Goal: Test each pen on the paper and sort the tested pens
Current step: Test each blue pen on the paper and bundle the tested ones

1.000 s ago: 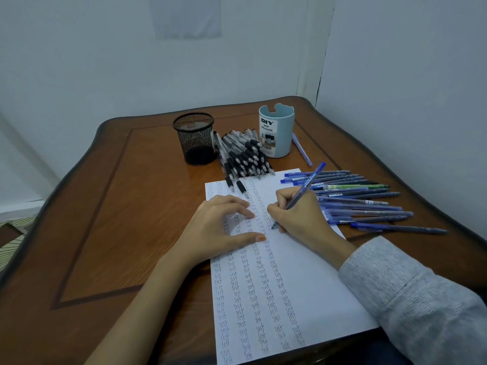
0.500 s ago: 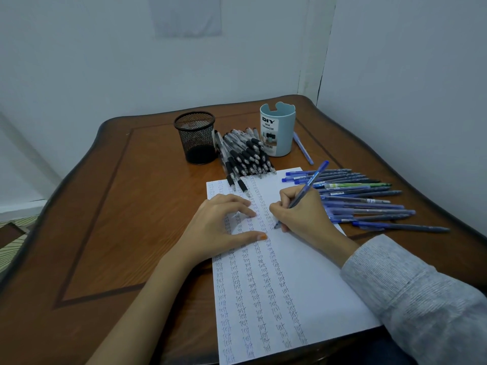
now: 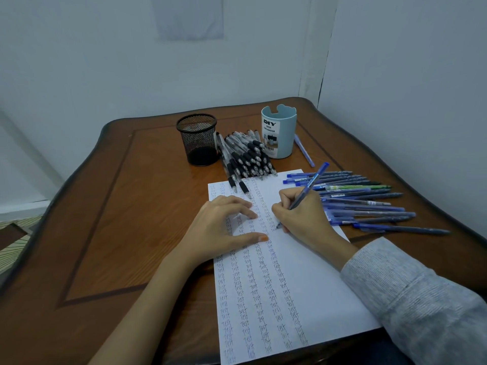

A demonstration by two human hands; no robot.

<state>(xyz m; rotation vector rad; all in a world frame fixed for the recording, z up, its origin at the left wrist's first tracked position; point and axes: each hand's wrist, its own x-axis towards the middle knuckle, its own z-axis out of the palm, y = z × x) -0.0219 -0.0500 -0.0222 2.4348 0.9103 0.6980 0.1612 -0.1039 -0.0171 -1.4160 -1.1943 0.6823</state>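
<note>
A white sheet of paper lies on the brown wooden table, covered in columns of the handwritten word "test". My right hand grips a blue pen in a writing hold, its tip on the paper. My left hand rests flat on the sheet with fingers spread, holding it down. A pile of black pens lies at the paper's top edge. A fan of blue pens lies to the right of my right hand.
A black mesh cup and a light blue desk organizer cup stand at the back of the table. One blue pen lies alone beside the organizer. Walls close in behind and to the right.
The pen tip has shifted slightly along the paper as my right hand writes. My left hand has stayed in place.
</note>
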